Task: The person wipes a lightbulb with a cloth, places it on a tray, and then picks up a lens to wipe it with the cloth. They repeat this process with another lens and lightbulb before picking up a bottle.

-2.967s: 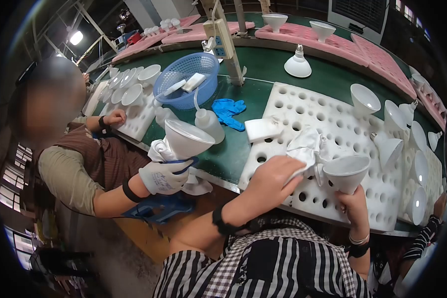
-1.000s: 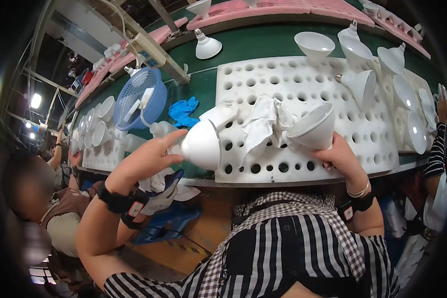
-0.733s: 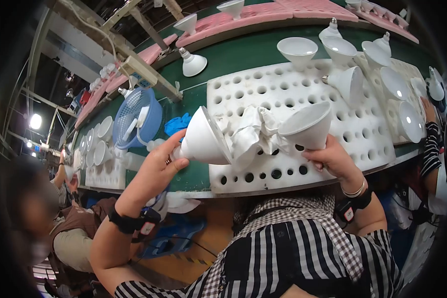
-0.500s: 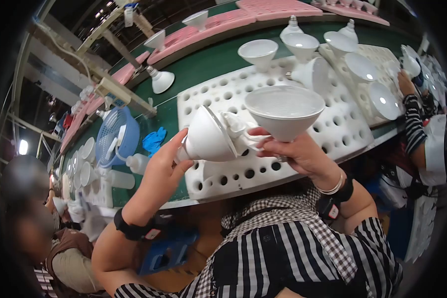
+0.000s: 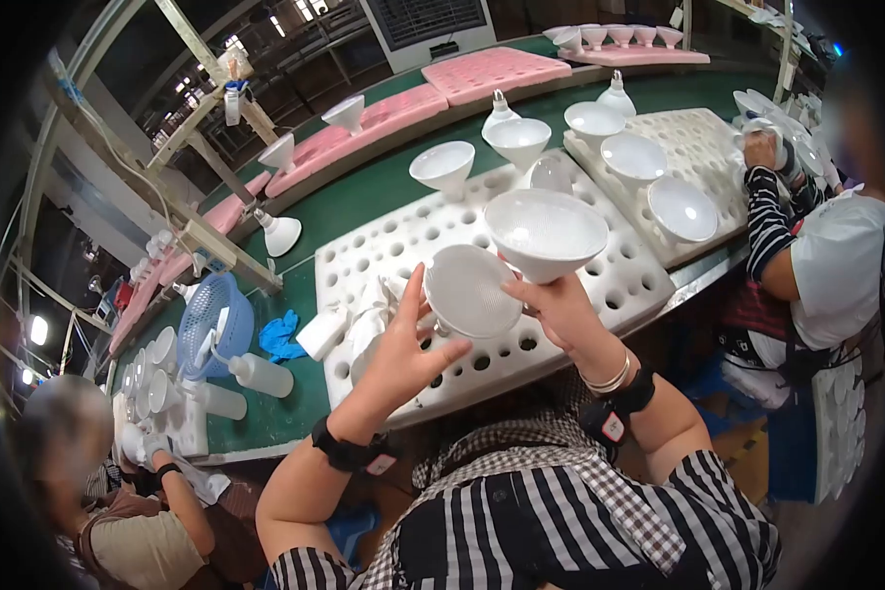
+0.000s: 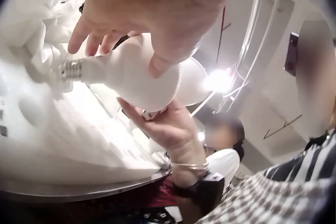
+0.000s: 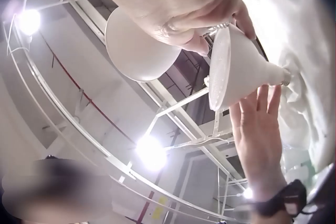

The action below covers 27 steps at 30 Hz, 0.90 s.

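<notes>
Before me are two white reflector bulbs. My right hand (image 5: 572, 317) grips the upper reflector bulb (image 5: 546, 234) by its base, face up. Its thumb and fingers also pinch the rim of the lower reflector bulb (image 5: 472, 292), whose ribbed face is turned towards me. My left hand (image 5: 388, 369) is beside that lower bulb, its fingers stretched along the cone; they show straight in the right wrist view. In the left wrist view a threaded screw base (image 6: 73, 70) points away from the palm. Behind the left hand a crumpled white cloth (image 5: 369, 313) lies on the perforated foam board (image 5: 364, 258).
More reflector bulbs (image 5: 442, 162) stand in the foam at the back, and others on a second foam board (image 5: 703, 147). Left are a blue basket (image 5: 206, 339), a squeeze bottle (image 5: 263, 376) and a blue glove (image 5: 280, 336). People work at both sides.
The head view has swung right. My left hand has brought its bulb to the right hand, which now pinches its rim; the left fingers have straightened. The bulb's face has turned towards me.
</notes>
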Available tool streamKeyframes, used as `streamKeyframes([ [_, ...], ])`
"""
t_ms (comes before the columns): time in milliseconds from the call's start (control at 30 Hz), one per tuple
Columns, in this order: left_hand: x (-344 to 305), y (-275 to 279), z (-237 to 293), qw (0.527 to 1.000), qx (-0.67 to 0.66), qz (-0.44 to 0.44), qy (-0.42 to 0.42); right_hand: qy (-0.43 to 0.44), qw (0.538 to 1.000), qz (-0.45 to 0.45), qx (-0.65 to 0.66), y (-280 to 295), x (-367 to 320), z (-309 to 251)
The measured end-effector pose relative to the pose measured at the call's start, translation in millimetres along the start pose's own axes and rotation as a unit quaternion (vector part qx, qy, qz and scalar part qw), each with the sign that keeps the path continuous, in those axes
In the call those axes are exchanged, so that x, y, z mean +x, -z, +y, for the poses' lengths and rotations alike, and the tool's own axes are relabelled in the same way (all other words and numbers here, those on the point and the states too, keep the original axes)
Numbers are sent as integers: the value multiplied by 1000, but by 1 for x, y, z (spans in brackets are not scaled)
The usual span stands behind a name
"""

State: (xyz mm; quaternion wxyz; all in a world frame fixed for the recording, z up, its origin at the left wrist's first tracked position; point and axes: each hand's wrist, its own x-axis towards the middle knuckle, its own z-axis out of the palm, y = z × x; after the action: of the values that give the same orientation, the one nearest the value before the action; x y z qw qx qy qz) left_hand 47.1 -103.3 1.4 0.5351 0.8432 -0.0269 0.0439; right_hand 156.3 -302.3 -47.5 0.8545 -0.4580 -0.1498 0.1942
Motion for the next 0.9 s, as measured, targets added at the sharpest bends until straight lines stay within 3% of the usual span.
streamKeyframes([
  [67, 2, 0, 9, 998, -58, -4, 24, 37, 999, -9, 9, -2, 0, 8],
  [133, 9, -2, 7, 993, -97, 22, 60, 141, 980, -26, -140, -4, -1, 8],
  [167, 10, -2, 9, 986, -107, 58, 111, 201, 939, -27, -276, -5, -5, 3],
  [200, 10, 0, 11, 986, -106, 63, 111, 232, 902, -43, -362, -6, -8, 4],
  [233, 8, 3, 12, 969, -187, 67, 147, 172, 969, -43, -172, -13, -8, 8],
  [267, 4, 9, 10, 944, -267, 71, 182, 102, 994, -40, 26, -23, -7, 15],
  [333, -6, 25, -2, 940, -276, 47, 197, 86, 993, -73, 28, -27, -6, 19],
  [400, -21, 33, -1, 906, -375, 49, 190, 72, 992, -103, 32, -24, -3, 19],
  [467, -41, 36, -9, 898, -390, 74, 189, 21, 957, -248, -148, -18, 5, 16],
  [500, -49, 38, -14, 870, -451, 99, 173, 23, 958, -247, -145, -22, 7, 19],
  [567, -56, 33, -18, 827, -512, 171, 157, 250, 927, -179, -216, -32, 10, 21],
  [600, -56, 30, -25, 826, -514, 170, 155, 250, 926, -180, -219, -33, 10, 18],
  [667, -58, 21, -42, 846, -502, 133, 123, 140, 945, -184, -231, -38, 3, 12],
  [700, -52, 14, -41, 856, -490, 127, 106, 135, 945, -187, -230, -39, 1, 8],
  [767, -40, 7, -40, 866, -482, 113, 71, -42, 947, -213, -238, -35, 1, 1],
  [800, -36, 5, -41, 876, -472, 91, 32, -43, 947, -213, -237, -28, 2, 11],
  [867, -35, 3, -51, 870, -480, 109, 45, -15, 974, -207, -94, -11, 4, 41],
  [900, -32, 4, -56, 897, -414, 127, 85, -16, 974, -203, -94, -8, 3, 42],
])
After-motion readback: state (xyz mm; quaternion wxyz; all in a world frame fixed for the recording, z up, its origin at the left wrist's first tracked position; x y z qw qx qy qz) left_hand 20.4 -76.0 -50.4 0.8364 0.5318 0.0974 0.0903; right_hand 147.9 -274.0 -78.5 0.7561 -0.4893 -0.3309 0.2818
